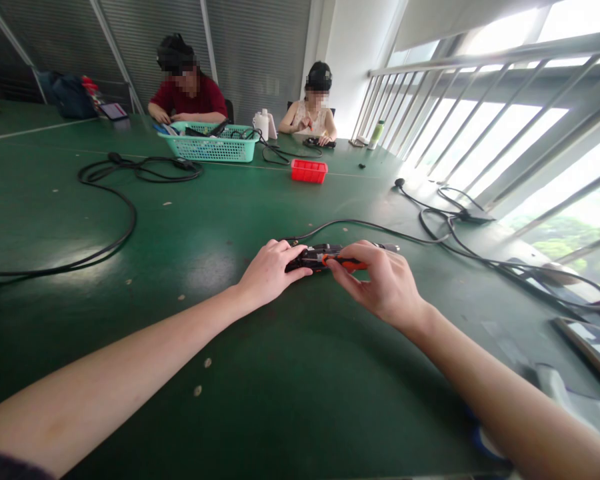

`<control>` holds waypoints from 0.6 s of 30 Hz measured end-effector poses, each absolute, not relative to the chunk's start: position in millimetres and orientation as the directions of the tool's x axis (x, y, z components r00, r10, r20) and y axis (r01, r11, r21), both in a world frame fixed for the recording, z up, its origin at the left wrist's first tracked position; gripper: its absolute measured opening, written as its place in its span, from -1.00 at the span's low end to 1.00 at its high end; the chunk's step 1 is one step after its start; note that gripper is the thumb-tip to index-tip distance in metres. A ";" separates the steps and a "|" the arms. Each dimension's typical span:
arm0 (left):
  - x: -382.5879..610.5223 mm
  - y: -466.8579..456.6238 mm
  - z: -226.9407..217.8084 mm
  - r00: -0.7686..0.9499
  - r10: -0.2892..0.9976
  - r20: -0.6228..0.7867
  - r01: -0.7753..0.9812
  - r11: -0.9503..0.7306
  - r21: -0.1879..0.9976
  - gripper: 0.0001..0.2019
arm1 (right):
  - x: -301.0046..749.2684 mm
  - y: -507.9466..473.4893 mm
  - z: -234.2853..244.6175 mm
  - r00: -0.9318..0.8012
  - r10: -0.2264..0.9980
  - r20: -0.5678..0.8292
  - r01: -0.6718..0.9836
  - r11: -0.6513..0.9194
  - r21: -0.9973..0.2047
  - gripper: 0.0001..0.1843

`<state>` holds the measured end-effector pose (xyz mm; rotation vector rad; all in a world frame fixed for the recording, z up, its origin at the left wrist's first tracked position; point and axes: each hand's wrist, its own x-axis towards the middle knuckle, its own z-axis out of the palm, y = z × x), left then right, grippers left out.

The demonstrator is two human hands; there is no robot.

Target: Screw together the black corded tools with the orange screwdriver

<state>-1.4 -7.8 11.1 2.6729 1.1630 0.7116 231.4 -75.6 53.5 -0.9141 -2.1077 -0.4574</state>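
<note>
A person's left hand (271, 272) at frame centre, fingers holding a black device (307, 259), right hand (393, 285) right of centre, fingers gripping an orange screwdriver (353, 265) over it

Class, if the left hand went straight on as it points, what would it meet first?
The black device the left hand touches; then probably the orange-handled tool in the right hand, though depth is unclear.

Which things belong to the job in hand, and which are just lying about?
Probably the job:
long black device, gripped by the left hand
orange-and-black tool, in the right hand

Seemingly lying about:
red plastic box
turquoise plastic basket
slim green bottle
</note>
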 end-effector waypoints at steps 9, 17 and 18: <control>-1.4 -6.9 10.0 0.584 0.726 0.363 0.659 -0.685 0.309 -0.50 | 226.0 -78.1 52.2 -0.374 0.535 0.758 0.761 0.643 -0.078 -0.66; -1.4 -6.3 9.4 0.582 0.725 0.369 0.661 -0.686 0.304 -0.47 | 227.8 -78.3 56.5 -0.358 0.475 0.804 0.818 0.575 0.025 -0.70; -1.4 -6.3 9.7 0.583 0.725 0.365 0.661 -0.685 0.305 -0.47 | 227.3 -78.4 56.4 -0.344 0.478 0.808 0.813 0.582 0.002 -0.69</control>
